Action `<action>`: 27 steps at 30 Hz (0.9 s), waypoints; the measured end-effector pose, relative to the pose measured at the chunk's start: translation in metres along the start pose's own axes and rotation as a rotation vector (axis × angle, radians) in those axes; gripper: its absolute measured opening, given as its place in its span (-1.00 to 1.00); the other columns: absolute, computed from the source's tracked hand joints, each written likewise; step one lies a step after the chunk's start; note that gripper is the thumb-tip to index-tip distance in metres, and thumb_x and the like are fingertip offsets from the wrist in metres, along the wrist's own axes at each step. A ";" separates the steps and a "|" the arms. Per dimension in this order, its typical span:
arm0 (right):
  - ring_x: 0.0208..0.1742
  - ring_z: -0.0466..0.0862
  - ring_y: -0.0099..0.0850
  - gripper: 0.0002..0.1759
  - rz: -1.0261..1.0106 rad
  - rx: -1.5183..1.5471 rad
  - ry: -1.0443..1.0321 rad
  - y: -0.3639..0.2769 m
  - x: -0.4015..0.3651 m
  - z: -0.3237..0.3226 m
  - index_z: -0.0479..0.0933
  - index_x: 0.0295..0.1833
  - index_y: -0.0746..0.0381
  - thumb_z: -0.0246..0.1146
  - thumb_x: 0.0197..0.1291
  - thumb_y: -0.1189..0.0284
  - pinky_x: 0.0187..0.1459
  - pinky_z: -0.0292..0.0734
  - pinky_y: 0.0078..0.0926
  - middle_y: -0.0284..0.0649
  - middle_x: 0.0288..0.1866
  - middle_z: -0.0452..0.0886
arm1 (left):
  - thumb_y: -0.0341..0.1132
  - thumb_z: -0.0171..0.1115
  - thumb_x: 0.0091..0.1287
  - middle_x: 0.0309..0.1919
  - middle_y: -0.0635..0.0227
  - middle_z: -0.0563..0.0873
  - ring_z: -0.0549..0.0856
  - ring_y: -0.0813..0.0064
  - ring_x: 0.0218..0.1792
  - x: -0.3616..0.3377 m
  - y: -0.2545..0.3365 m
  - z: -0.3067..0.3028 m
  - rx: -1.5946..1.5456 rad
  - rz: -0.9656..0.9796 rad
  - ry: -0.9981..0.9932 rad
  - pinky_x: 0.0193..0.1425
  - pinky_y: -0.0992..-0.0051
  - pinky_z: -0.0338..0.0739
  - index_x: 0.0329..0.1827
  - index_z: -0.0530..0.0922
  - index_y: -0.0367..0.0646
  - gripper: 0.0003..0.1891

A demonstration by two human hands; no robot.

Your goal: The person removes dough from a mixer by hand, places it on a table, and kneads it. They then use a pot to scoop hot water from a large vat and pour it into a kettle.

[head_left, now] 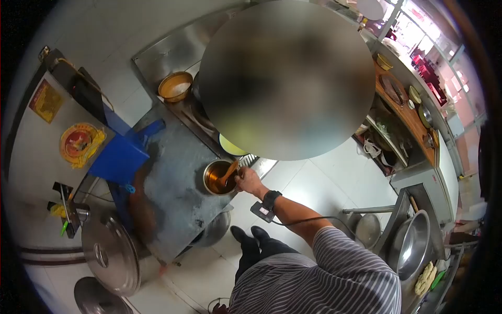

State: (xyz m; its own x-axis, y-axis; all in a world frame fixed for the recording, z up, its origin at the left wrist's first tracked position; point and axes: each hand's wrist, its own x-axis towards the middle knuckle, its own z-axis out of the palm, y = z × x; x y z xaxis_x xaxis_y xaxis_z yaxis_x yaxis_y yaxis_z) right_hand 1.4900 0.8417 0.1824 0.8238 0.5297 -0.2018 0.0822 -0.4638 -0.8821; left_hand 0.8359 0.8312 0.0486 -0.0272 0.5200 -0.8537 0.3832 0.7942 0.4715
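Observation:
My right hand [248,181] is closed at the right rim of a round metal pot [205,180], its fingers pressed together there. Amber-brown liquid [213,174] fills part of the pot. An orange-brown spoon or spatula [228,174] leans inside, its upper end close to my fingers but seemingly apart from them. The pot is at the right edge of a grey metal worktop [178,180]. A black band with a small box [265,207] is strapped to my right wrist, and a cable runs from it. My left hand cannot be seen.
A blue bin-like container [119,163] stands left of the worktop, with a large metal lid [111,255] below. A brown bowl [175,86] and a yellow-green bowl [231,146] sit behind. Rightward are a metal basin [410,246] and a wooden counter [397,102]. A blurred oval hides the upper middle.

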 end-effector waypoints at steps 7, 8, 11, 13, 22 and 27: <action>-0.49 0.72 -0.29 -0.79 -0.054 -0.026 0.011 -0.020 -0.026 -0.018 0.49 -0.32 0.48 0.12 0.13 0.49 -0.40 0.61 -0.37 -0.01 -0.54 0.63 | -0.07 0.09 0.35 -0.22 0.12 0.69 0.67 0.07 -0.35 0.049 0.062 -0.007 -0.323 -0.098 -0.245 -0.19 0.11 0.59 0.13 0.48 -0.09 -0.61; -0.49 0.71 -0.33 -0.79 0.080 0.127 -0.074 -0.027 -0.035 -0.026 0.49 -0.31 0.49 0.11 0.14 0.49 -0.41 0.61 -0.39 -0.03 -0.53 0.63 | -0.04 0.09 0.37 -0.22 0.14 0.69 0.66 0.06 -0.34 0.054 0.069 -0.007 -0.358 -0.108 -0.276 -0.17 0.09 0.59 0.12 0.48 -0.07 -0.61; -0.49 0.69 -0.33 -0.78 0.181 0.189 -0.058 -0.033 -0.066 -0.059 0.44 -0.32 0.50 0.13 0.12 0.48 -0.41 0.61 -0.40 -0.05 -0.50 0.62 | -0.11 0.06 0.39 -0.15 0.08 0.68 0.66 -0.04 -0.28 0.074 0.082 0.006 -0.237 -0.012 -0.379 -0.20 0.01 0.59 0.27 0.39 -0.08 -0.56; -0.48 0.66 -0.37 -0.80 0.206 0.221 -0.033 -0.030 -0.084 -0.086 0.45 -0.29 0.48 0.13 0.13 0.49 -0.42 0.60 -0.41 -0.11 -0.50 0.59 | -0.14 0.09 0.38 -0.14 0.08 0.68 0.66 -0.06 -0.27 0.081 0.083 0.023 -0.122 0.207 -0.428 -0.20 -0.01 0.59 0.28 0.38 -0.08 -0.55; -0.45 0.66 -0.33 -0.86 0.221 0.216 0.230 0.003 -0.104 -0.260 0.43 -0.28 0.46 0.14 0.12 0.56 -0.42 0.64 -0.39 -0.11 -0.42 0.57 | -0.19 0.25 0.26 -0.17 0.11 0.70 0.69 0.12 -0.25 0.069 0.127 0.114 0.086 0.029 -0.314 -0.15 0.07 0.60 0.20 0.46 -0.16 -0.53; -0.45 0.63 -0.40 -0.90 0.140 0.204 0.381 0.030 -0.050 -0.368 0.42 -0.32 0.45 0.09 0.07 0.60 -0.42 0.64 -0.41 -0.16 -0.44 0.54 | -0.23 0.25 0.22 -0.16 0.07 0.70 0.70 0.13 -0.24 0.040 0.130 0.192 0.214 0.075 -0.209 -0.15 0.12 0.61 0.18 0.48 -0.20 -0.54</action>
State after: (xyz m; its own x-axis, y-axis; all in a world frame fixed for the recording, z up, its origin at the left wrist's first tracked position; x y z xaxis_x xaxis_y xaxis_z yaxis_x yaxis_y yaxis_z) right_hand 1.6576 0.5401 0.3231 0.9699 0.1555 -0.1874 -0.1250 -0.3427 -0.9311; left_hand 1.0621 0.8950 0.0329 0.1907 0.4815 -0.8555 0.5631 0.6602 0.4971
